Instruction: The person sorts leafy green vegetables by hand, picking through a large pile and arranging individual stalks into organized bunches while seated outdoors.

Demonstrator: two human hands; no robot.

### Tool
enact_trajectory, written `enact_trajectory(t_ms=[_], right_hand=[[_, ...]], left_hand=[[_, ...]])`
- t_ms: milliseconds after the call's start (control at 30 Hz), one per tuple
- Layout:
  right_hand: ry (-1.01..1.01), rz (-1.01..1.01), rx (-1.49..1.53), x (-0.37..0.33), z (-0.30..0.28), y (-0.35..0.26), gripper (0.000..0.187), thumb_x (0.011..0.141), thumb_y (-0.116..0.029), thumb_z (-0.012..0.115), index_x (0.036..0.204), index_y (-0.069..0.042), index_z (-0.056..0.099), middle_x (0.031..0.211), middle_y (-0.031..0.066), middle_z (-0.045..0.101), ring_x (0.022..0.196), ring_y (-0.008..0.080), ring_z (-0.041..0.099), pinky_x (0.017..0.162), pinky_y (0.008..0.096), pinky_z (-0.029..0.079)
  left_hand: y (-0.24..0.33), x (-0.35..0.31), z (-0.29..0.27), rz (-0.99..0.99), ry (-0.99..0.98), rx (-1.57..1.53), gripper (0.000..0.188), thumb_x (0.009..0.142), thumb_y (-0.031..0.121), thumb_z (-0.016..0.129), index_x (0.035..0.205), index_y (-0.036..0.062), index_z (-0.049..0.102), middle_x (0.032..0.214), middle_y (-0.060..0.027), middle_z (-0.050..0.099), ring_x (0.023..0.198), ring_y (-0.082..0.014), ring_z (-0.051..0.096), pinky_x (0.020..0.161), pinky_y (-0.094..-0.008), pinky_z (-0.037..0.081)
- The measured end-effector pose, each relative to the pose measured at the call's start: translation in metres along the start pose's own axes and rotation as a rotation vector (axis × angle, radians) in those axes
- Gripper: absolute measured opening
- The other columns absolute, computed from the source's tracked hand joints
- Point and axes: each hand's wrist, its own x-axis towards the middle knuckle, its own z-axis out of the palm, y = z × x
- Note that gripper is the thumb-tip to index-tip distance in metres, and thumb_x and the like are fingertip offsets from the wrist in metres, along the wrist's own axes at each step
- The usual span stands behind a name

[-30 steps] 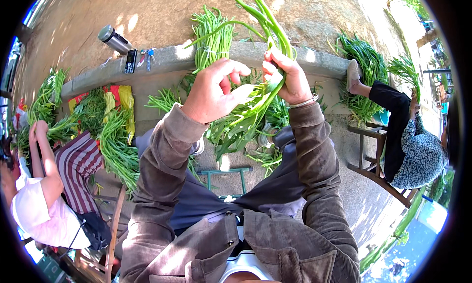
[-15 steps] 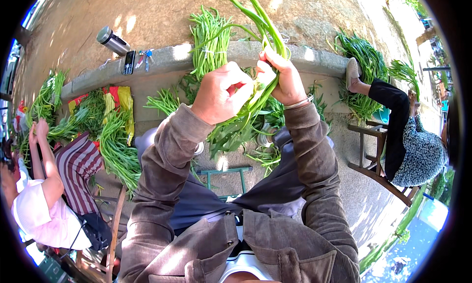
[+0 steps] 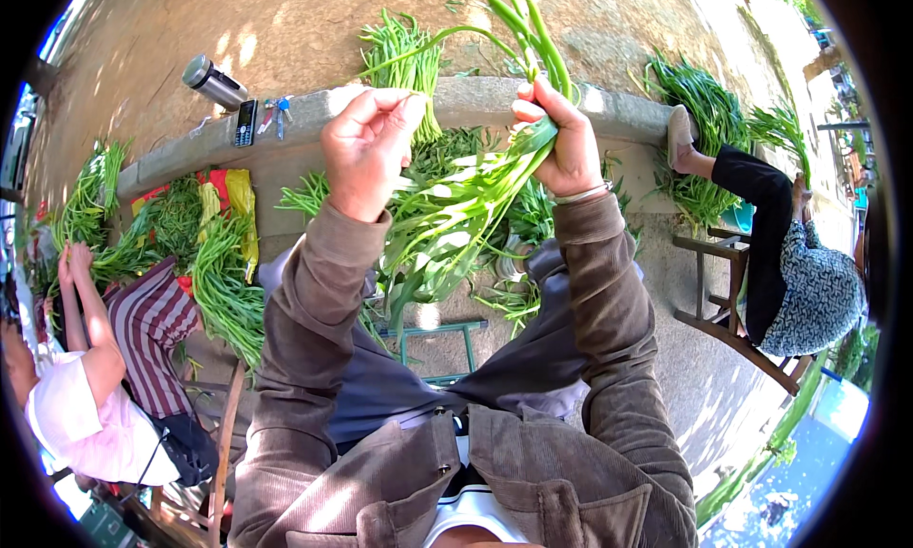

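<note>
My right hand (image 3: 569, 153) is closed around a bunch of water spinach (image 3: 452, 210). Its leaves spread down and to the left over my lap, while the long bare stems stick up past my fingers. One thin stem arcs out leftward from the bunch. My left hand (image 3: 366, 153) is apart from the bunch, to its left, with thumb and fingers pinched together; whatever they hold, if anything, is too small to make out. Beyond my left hand, a bundle of green stalks (image 3: 404, 63) lies across the stone ledge.
On the stone ledge (image 3: 314, 110) sit a steel flask (image 3: 215, 82), a phone (image 3: 245, 123) and keys (image 3: 283, 107). Two people sit at either side, beside heaps of greens (image 3: 228, 286) (image 3: 699, 120). A green metal stool frame (image 3: 437, 331) stands between my legs.
My left hand has moved left and down, away from the bunch. The leaves, partly covered by it before, now fan out in view. My right hand keeps its grip, shifted slightly right.
</note>
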Motion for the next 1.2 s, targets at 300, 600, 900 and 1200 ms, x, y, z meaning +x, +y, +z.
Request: enact_trajectory(t_ms=[300,600,900,1200], right_hand=[[-0.053,-0.014,0.057,0.004,-0.005,0.001,0.019,0.090,-0.022,0.052,0.085,-0.004,0.051,0.067,0.0017,0.051,0.057,0.0094,0.049,0.052,0.0215,0.042],[0.038,-0.038,-0.054,0.007,0.000,0.008,0.018,0.089,-0.023,0.052,0.084,-0.005,0.052,0.068,0.0017,0.053,0.058,0.0096,0.051,0.053,0.0222,0.043],[-0.027,-0.020,-0.090,0.006,0.001,0.010,0.020,0.089,-0.025,0.052,0.084,-0.006,0.052,0.070,0.0035,0.053,0.056,0.0130,0.053,0.052,0.0270,0.047],[0.070,-0.012,-0.114,0.005,-0.001,0.007,0.021,0.089,-0.027,0.052,0.085,-0.006,0.052,0.069,0.0045,0.054,0.053,0.0151,0.053,0.051,0.0314,0.049]], left_hand=[[-0.012,-0.010,0.011,0.098,-0.286,0.274,0.032,0.070,0.000,0.070,0.097,0.0029,0.054,0.085,0.0004,0.054,0.056,0.0006,0.042,0.050,-0.0138,0.035],[-0.009,-0.011,0.013,0.124,-0.431,0.408,0.019,0.070,0.008,0.071,0.084,0.0031,0.061,0.079,0.0017,0.054,0.052,-0.0002,0.039,0.046,-0.0162,0.033],[-0.019,-0.008,0.012,0.240,-0.434,0.464,0.014,0.073,0.004,0.067,0.086,0.0039,0.064,0.079,-0.0017,0.057,0.052,-0.0038,0.044,0.048,-0.0181,0.036],[0.001,0.005,-0.005,-0.395,-0.505,0.125,0.006,0.080,0.007,0.062,0.080,0.0021,0.066,0.063,0.0015,0.059,0.049,-0.0003,0.044,0.042,-0.0162,0.032]])
